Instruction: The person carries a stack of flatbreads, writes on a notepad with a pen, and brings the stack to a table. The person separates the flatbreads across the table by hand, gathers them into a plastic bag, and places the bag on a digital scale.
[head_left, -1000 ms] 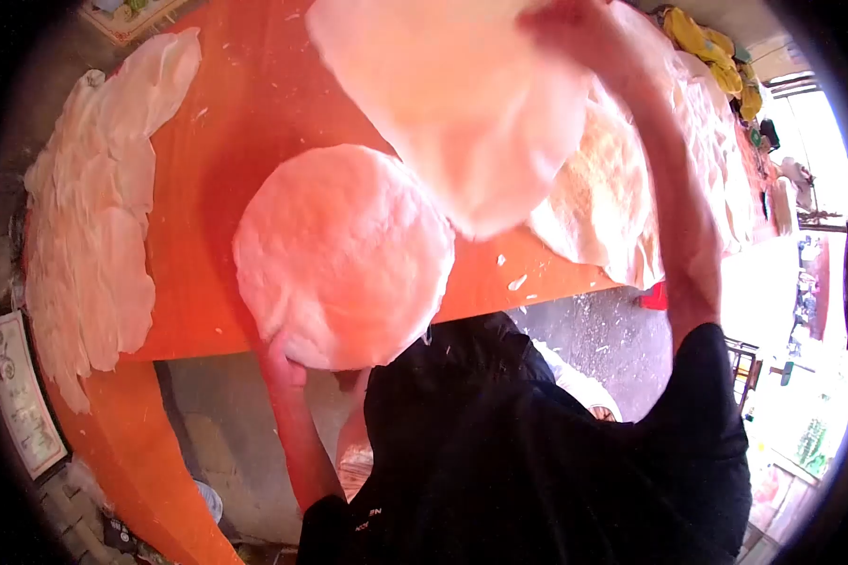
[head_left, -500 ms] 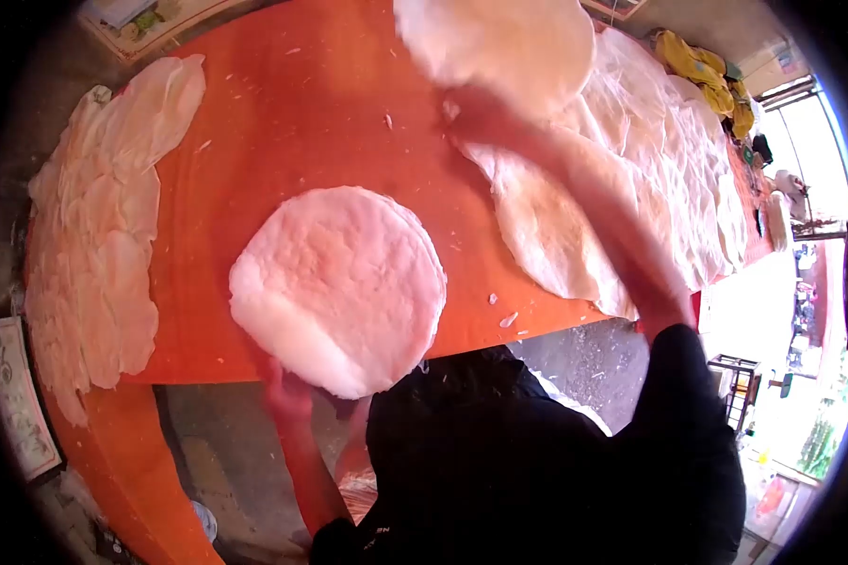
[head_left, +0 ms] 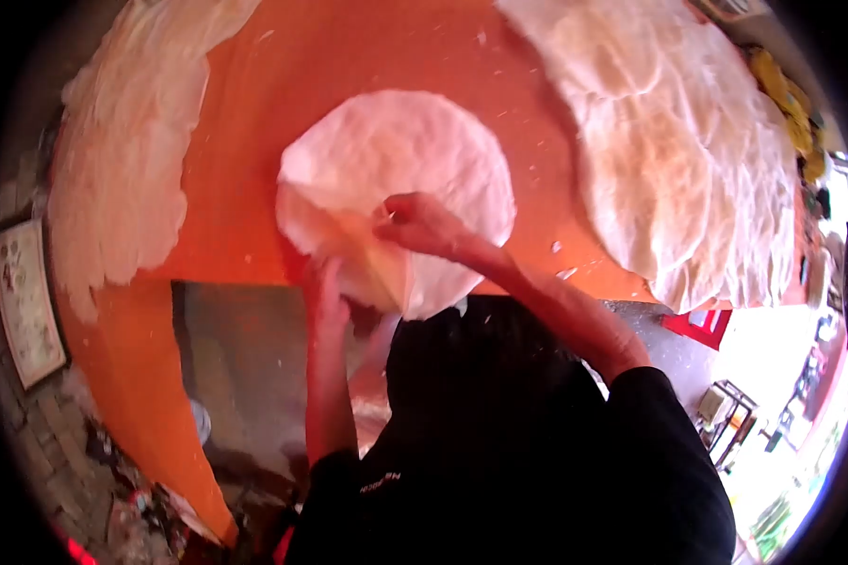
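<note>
A round stack of thin pale sheets (head_left: 424,141), like flatbread or dough, lies near the front edge of the orange table. Its near-left part is lifted and creased, thin enough for an orange tint to show through. My right hand (head_left: 422,224) reaches over the stack, fingers closed in a pinch on the lifted top sheet (head_left: 372,259). At the near-left rim my left hand (head_left: 324,282) is closed on the same sheet, its fingertips a little blurred.
Overlapping pale sheets (head_left: 660,169) cover the right side of the orange table (head_left: 240,188). More sheets (head_left: 132,160) are spread along the left side. A framed panel (head_left: 30,301) stands at far left. Yellow cloth (head_left: 784,108) lies at the back right, and a red object (head_left: 702,325) stands below the table edge.
My right hand has let go of a sheet over the right-hand layer and come back to the round stack. The top sheet's near-left part is now lifted. The view has shifted.
</note>
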Action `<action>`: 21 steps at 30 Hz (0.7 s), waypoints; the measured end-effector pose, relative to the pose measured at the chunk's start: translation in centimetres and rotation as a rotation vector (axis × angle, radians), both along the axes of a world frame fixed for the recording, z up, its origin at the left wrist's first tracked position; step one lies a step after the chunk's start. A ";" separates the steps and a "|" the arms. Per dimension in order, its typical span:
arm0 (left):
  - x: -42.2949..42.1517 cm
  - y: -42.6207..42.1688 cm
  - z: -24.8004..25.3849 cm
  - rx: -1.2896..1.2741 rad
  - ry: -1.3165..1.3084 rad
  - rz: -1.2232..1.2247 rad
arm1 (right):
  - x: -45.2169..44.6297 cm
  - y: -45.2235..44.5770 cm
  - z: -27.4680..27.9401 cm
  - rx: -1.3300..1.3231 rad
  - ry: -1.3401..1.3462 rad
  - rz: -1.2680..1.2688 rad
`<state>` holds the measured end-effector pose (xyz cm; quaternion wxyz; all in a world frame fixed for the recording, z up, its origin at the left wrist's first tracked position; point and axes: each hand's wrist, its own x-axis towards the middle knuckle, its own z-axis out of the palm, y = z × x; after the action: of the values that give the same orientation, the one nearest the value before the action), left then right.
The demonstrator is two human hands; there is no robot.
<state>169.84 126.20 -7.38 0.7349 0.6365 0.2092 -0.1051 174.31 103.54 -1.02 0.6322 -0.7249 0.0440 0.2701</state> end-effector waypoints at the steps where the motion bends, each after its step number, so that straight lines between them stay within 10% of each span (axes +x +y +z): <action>1: 0.7 -2.1 3.4 0.002 0.030 0.017 | -0.5 0.4 0.4 0.025 0.014 0.025; 6: 0.6 -1.7 3.3 -0.205 0.025 0.011 | -2.2 -0.2 -0.5 0.244 -0.259 -0.234; 10: 0.4 -2.7 4.5 -0.222 -0.028 -0.017 | -1.3 0.6 -0.2 -0.388 -0.396 0.049; 17: -1.2 1.0 3.8 -0.317 0.030 0.058 | 4.1 -12.3 7.6 0.041 -0.145 -0.254; 21: -2.7 3.9 -0.3 -0.258 0.037 0.059 | 9.7 -23.3 13.8 -0.834 -0.845 -0.252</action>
<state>167.14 130.09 -7.68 0.8096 0.5280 0.2261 -0.1210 184.02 80.19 12.77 0.2846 -0.9452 -0.0233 -0.1582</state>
